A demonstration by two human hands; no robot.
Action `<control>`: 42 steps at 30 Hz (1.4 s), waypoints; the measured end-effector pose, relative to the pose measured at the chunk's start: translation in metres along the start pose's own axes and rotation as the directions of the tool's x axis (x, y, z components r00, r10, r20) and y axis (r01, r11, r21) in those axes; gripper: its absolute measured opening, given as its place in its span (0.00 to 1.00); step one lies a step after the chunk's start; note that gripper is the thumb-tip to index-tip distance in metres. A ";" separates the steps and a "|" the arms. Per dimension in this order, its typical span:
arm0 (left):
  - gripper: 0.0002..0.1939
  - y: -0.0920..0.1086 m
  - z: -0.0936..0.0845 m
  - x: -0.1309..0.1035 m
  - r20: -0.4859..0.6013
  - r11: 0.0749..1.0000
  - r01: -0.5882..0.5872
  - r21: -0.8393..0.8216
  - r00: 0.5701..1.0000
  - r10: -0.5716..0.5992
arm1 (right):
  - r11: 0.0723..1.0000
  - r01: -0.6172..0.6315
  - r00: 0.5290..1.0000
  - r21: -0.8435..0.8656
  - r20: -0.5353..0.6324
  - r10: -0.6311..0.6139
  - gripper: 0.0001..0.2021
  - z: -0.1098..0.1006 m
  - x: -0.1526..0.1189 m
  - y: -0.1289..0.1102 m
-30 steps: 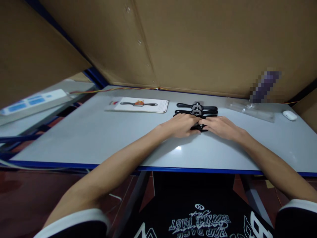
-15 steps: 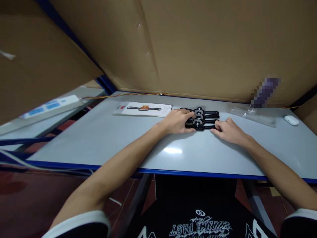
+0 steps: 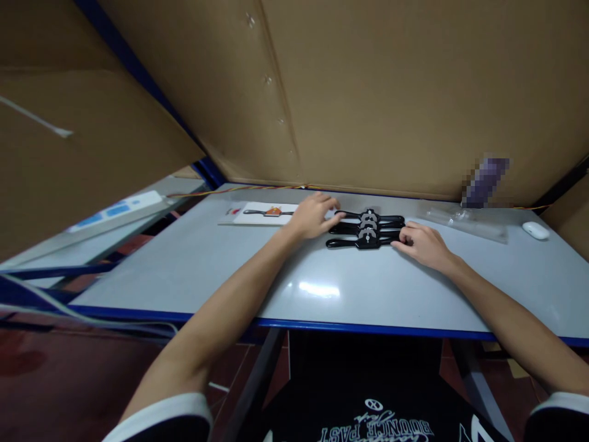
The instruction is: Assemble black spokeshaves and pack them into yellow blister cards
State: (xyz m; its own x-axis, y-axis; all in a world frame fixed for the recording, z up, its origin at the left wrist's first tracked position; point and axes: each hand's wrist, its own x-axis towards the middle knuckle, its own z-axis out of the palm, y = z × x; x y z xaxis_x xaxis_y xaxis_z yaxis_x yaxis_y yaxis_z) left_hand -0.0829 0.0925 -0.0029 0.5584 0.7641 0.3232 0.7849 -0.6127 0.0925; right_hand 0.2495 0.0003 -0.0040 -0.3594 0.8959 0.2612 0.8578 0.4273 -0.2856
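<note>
Several black spokeshaves [image 3: 367,239] lie side by side in a row on the grey-white table, their grey metal middles lined up. My left hand [image 3: 314,215] is at the left ends of the farther ones, fingers apart and thumb near a handle; it covers part of a white printed package [image 3: 288,212] with a spokeshave picture. At the right ends, my right hand [image 3: 424,244] has its fingers curled and pinched around the handle tip of the nearest spokeshave. That handle tip is hidden by the fingers.
Clear plastic bags [image 3: 464,221] lie at the back right, beside a white earbud case [image 3: 536,231] and a pixelated purple object [image 3: 485,183]. Cardboard walls [image 3: 391,92] stand behind the table. A power strip [image 3: 117,210] rests on the left side surface.
My left hand has lifted off the spokeshaves and moved left and back, uncovering their left handles. My right hand stays at the right ends. The camera view has shifted slightly.
</note>
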 end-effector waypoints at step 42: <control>0.14 0.066 -0.012 -0.013 0.193 0.958 -0.252 -0.138 0.942 0.276 | 0.694 -0.581 0.780 -0.424 -0.045 0.625 0.29 -0.059 -0.003 0.068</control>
State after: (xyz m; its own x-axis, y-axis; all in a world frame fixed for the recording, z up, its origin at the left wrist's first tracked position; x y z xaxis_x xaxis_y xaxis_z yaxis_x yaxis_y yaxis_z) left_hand -0.0412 0.0394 0.0099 0.7941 0.5895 0.1480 0.5739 -0.8074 0.1370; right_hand 0.3302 0.0198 0.0299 0.2724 0.9599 0.0669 0.9604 -0.2754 0.0412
